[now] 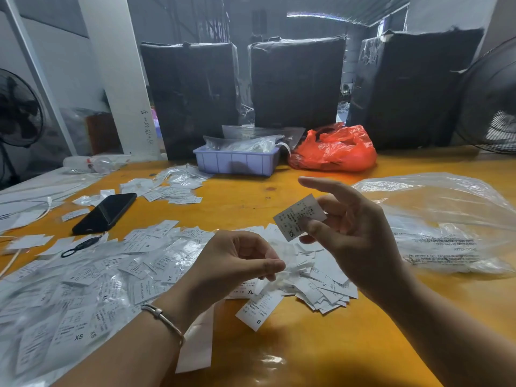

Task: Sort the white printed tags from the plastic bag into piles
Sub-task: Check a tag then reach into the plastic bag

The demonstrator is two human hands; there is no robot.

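- The right hand (346, 233) is raised above the yellow table (321, 353), pinching one white tag (299, 216) between thumb and middle fingers; the index finger points out straight.
- That tag reads "XS" at its lower corner and tilts up to the right.
- The left hand (237, 261) hovers just left of the held tag, lower down, its fingers curled with thumb and fingertips pinched on a small white scrap, blurred.
- A thin bracelet (163, 319) circles the left wrist.
- Below the held tag, a heap of loose tags (318, 286) lies on the table, some marked "S" and "XL".
- Left of the held tag, a wide spread of tags (83, 289) covers the table, several marked "XS".
- A clear plastic bag (452, 224) lies right of the held tag, crumpled, with print on it.
- A black phone (104, 212) lies face up well left of the held tag.
- Beyond the held tag stand a lilac tray (237, 163) and a red bag (335, 149), side by side.
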